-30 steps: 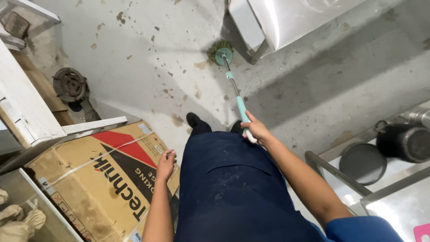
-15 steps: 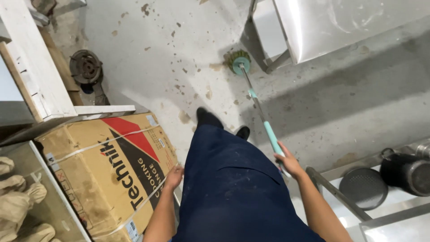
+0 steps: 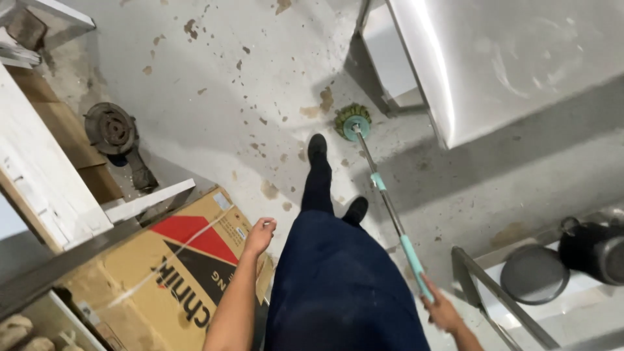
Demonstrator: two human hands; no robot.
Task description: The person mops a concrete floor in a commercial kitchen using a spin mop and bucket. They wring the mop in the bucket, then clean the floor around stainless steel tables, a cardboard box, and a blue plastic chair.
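Right hand closed around teal grip of mop; pole slants forward, green head on stained floor beside steel table. Left hand loosely curled, empty, above cardboard box. Pots right.

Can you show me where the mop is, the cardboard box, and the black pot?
mop (image 3: 352, 121), head view, on its green round head.
cardboard box (image 3: 188, 260), head view, on its red and black top.
black pot (image 3: 595, 250), head view, on its side.

clothing: dark navy trousers | footwear: black shoes | forearms: bare, no sleeves showing
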